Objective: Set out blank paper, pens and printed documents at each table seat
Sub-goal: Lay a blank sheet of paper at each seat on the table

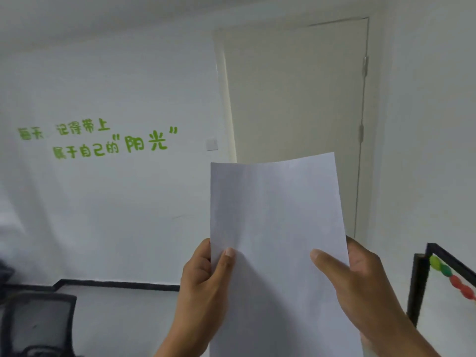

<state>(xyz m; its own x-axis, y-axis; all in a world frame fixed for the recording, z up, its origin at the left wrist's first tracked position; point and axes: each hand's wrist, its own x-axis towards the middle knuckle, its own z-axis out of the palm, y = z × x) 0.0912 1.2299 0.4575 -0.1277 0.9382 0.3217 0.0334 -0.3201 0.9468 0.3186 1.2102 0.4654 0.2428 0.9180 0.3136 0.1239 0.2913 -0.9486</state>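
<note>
Left hand [203,276] pinches the left edge of the paper [275,217], thumb on the near face. The sheet stands upright in the air between both grips, long axis vertical (no tabletop is in view). Right hand [360,282] pinches the right edge likewise. Both hands are equally near; neither grip is free.

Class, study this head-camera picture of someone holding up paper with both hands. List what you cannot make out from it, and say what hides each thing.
- Far side of the paper, head view: it faces away, so print cannot be ruled out.
- Sheet count: edges overlap; one or several, unclear.
- Fingers of the left hand and right hand: behind the paper.
- Table, seats, pens: outside the view.
- Chair: cut by the edge.
</note>
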